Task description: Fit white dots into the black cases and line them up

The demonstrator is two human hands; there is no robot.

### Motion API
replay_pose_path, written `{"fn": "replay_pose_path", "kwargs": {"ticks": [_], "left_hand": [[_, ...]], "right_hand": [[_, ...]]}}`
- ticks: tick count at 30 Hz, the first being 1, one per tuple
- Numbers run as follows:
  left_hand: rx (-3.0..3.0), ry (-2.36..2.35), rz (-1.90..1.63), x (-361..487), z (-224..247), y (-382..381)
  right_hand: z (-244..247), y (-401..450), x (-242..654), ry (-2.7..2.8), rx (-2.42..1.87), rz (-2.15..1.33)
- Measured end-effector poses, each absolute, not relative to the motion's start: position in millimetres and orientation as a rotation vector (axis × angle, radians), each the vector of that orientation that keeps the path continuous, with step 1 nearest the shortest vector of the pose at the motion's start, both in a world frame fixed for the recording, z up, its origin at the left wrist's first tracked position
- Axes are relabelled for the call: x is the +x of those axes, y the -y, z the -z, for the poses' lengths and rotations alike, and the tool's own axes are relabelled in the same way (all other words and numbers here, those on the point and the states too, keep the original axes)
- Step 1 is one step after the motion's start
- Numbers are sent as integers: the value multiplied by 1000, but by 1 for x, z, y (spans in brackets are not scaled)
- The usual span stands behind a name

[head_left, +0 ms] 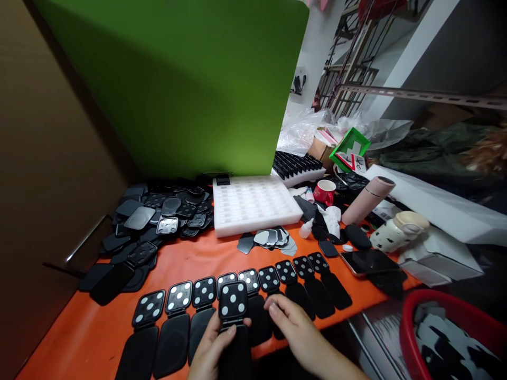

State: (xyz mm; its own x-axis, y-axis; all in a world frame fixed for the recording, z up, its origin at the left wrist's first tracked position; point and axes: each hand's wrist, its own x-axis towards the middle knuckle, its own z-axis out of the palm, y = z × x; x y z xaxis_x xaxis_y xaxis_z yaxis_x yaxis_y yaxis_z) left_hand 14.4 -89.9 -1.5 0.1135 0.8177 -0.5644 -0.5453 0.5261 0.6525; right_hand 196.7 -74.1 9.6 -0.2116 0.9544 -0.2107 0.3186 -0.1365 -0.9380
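Observation:
My left hand (214, 343) grips a hinged black case (233, 301), its square upper panel showing five round silvery dots. Just to the right, my right hand (293, 330) has thumb and forefinger drawn together in a pinch; whatever is between them, if anything, is hidden. A row of similar opened cases lies along the table's front, dotted panels at the top and plain black flaps toward me. Among them are a left-end case (148, 309) and a right-end case (318, 262). My hands and the held case partly cover those in the middle.
Black case parts (158, 216) are heaped at the left on the orange table (190, 258). A white foam tray (253, 203), grey plates (277, 239) and a phone (368, 262) lie behind the row. A red tub (407, 327) stands at the right; a green board (178, 89) rises behind.

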Motion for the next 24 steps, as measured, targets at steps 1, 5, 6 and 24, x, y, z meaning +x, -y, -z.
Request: {"fn": "replay_pose_path", "kwargs": {"ticks": [1, 5, 6, 24], "left_hand": [[289, -1053, -1010, 14, 3, 91], [222, -1099, -988, 16, 9, 91], [212, -1104, -993, 18, 11, 91], [108, -974, -855, 51, 22, 89]], "right_hand": [[-10, 73, 200, 1528, -1456, -1399], [-11, 66, 212, 1527, -1529, -1290], [-11, 64, 215, 1528, -1559, -1219], [71, 168, 283, 923, -1933, -1210]]}}
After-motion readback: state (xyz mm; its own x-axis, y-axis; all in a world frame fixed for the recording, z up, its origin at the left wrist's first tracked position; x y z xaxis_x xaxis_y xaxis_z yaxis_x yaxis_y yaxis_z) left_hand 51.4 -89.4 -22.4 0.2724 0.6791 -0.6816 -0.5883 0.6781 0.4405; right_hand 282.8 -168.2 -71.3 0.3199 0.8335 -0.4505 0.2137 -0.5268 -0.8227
